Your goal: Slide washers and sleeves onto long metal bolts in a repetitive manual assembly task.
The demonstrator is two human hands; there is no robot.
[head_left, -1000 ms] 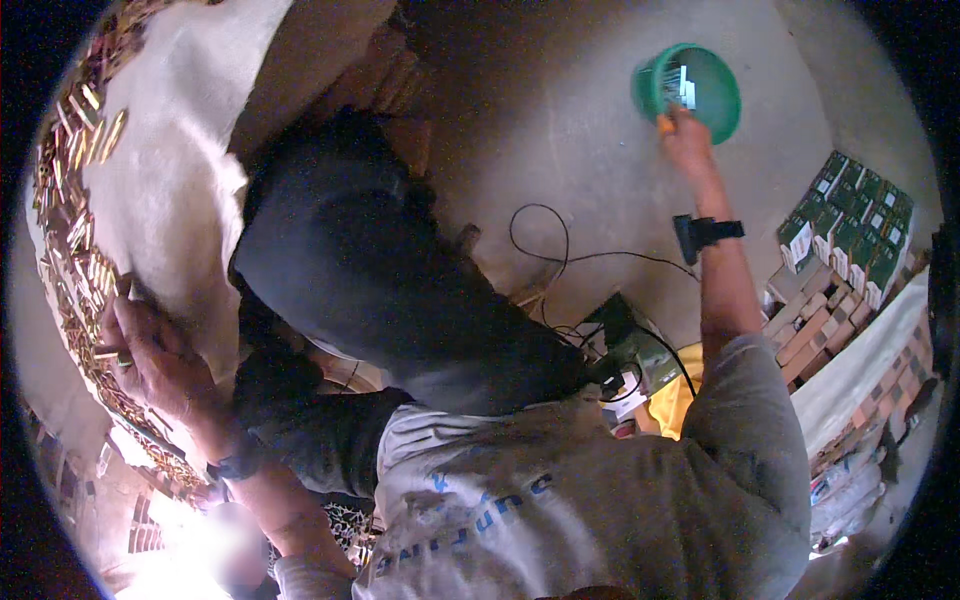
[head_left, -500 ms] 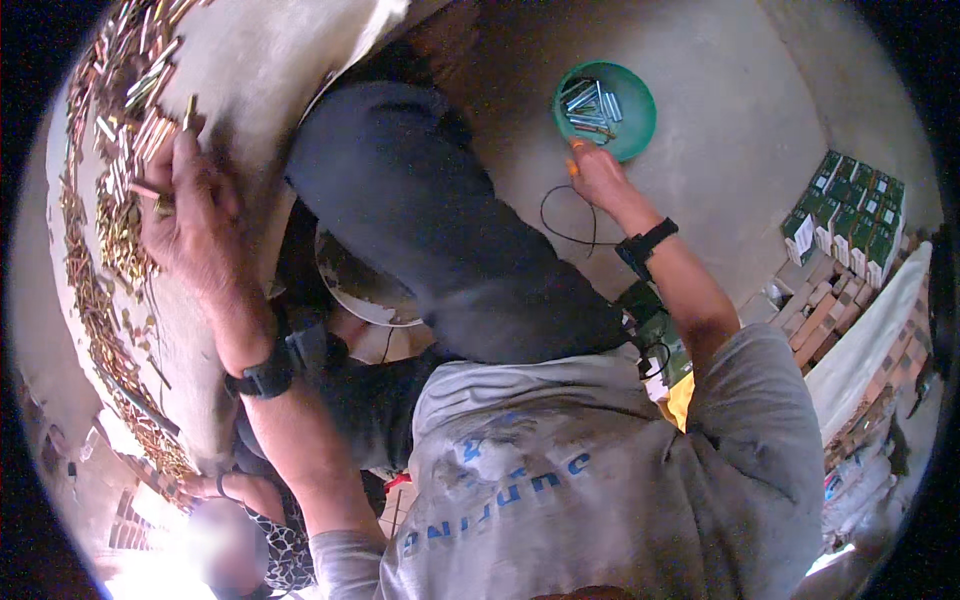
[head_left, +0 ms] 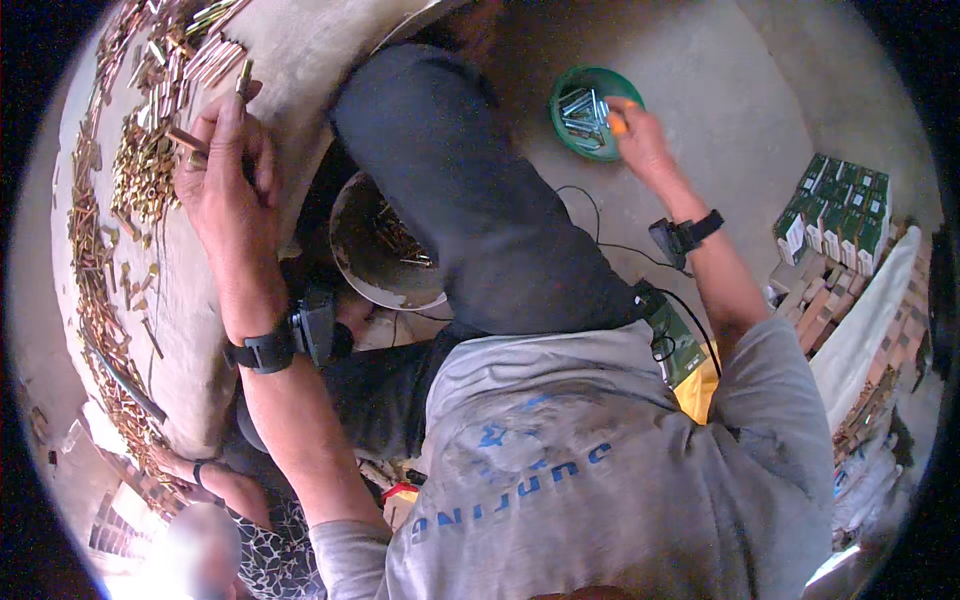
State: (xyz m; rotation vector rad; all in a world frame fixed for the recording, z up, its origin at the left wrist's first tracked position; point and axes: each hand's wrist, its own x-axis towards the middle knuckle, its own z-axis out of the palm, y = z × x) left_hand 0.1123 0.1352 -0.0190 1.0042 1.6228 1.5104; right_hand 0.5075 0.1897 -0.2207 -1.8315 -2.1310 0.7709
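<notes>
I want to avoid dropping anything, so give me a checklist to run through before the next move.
1. Left hand holding metal pieces: ok, a copper-coloured piece sticks out.
2. Count of pieces in that grip: cannot tell, partly hidden.
3. Right hand at the green bowl: ok.
4. Silver rods inside the bowl: ok.
5. Orange item at the right hand fully visible: not ok, partly covered.
6. Co-worker's hand apart from the left hand: ok.

Held coppery rod [head_left: 187, 140], silvery rods [head_left: 582, 126] in bowl [head_left: 607, 80]
</notes>
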